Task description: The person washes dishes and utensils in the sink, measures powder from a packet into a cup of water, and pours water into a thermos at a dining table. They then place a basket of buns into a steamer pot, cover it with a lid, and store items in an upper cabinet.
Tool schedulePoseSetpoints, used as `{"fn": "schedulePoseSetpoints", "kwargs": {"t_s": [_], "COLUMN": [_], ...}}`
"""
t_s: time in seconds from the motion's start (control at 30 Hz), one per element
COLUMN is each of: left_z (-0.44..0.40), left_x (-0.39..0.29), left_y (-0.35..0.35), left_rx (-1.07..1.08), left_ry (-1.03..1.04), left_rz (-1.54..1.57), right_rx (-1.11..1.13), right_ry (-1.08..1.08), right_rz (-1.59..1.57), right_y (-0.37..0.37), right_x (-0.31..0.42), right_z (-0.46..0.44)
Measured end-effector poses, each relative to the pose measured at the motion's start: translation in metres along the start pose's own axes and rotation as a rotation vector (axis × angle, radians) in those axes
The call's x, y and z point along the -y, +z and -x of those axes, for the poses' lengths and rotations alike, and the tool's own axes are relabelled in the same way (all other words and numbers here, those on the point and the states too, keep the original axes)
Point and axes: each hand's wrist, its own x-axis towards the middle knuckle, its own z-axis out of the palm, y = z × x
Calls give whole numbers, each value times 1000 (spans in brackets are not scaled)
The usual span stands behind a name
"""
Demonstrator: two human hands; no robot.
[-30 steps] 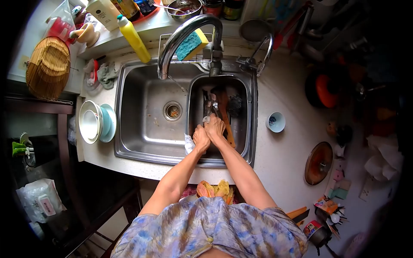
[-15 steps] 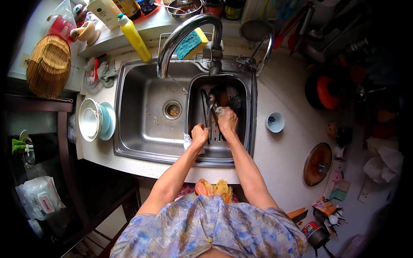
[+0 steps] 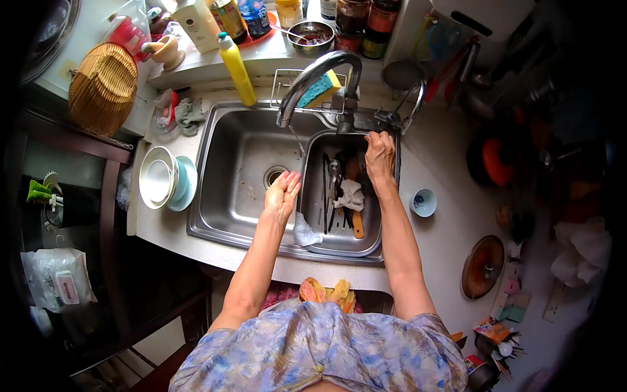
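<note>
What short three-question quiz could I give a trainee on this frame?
1. Which hand is turned palm up over the larger basin?
2. True or false: a utensil with a wooden handle lies in the smaller basin.
3. What sits on the counter right of the basins? A) pale blue cup B) yellow bottle C) stacked bowls

Key: 1. The left hand. 2. True. 3. A.

From head height, one wide view looks forward and steeply down at the nearby sink (image 3: 228, 166).
</note>
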Motion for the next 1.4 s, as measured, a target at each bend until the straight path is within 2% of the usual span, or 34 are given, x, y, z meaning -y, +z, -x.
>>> {"fn": "schedulePoseSetpoints", "kwargs": {"t_s": [0.17, 0.23, 0.3, 0.33, 0.37, 0.4, 0.43, 0.5, 0.53, 0.57, 0.6, 0.7, 0.77, 0.8, 0.83, 0.87, 0.9, 1.0, 1.1, 1.13, 1.2, 1.4], "left_z": [-16, -27, -37, -42, -46, -59, -81, -119, -108, -101, -103, -112, -115, -115, -109, -102, -95, -88, -54, -55, -55, -21], "left_x": [-8, -9, -11, -13, -16, -14, -10, -8, -15, -18, -19, -25, -28, -29, -27, -25, -24, -22, -31, -34, -42, -55], "left_y": [-2, 2, 7, 9, 12, 9, -2, -23, -12, -5, -5, -2, 2, 5, 15, 26, 34, 37, 36, 30, 19, 13], "left_rx": [-25, -31, -40, -47, -53, -42, -37, 302, 163, 226, 356, 955, 1118, 1120, 908, 699, 278, 156, 171, 181, 168, 116], "left_ry": [-40, -40, -39, -64, -88, -98, -92, -210, -271, -286, -312, -430, -443, -439, -377, -319, -194, -173, -122, -132, -124, -99], "left_rz": [127, 128, 126, 143, 159, 163, 167, 272, 463, 510, 553, 601, 582, 558, 506, 430, 292, 329, 215, 139, 50, -359], "right_rx": [55, -60, -55, 64, 241, 319, 385, 504, 584, 669, 675, 700, 609, 614, 557, 395, 341, 371, 363, 351, 177, 352], "right_ry": [-25, 30, 132, 263, 593, 825, 906, 1155, 1238, 1320, 1315, 1199, 829, 687, 379, 258, 221, 260, 219, 172, 91, 234], "right_rz": [12, -6, -204, -366, -673, -989, -1204, -1391, -1550, -1709, -1711, -1657, -1402, -1343, -997, -907, -689, -347, -41, -28, -120, -140], "right_y": [-4, -11, -11, 0, 13, 24, 40, 73, 84, 93, 97, 93, 70, 58, 47, 38, 34, -4, -9, -1, 15, -6], "right_x": [7, 30, 60, 70, 84, 102, 113, 136, 142, 147, 152, 159, 159, 150, 137, 125, 109, 78, 43, 24, -6, 16], "right_z": [8, 5, 6, 11, 15, 17, 21, 17, 13, 8, 3, -3, -2, -1, 3, 6, 11, 14, 7, 3, -13, -8]}}
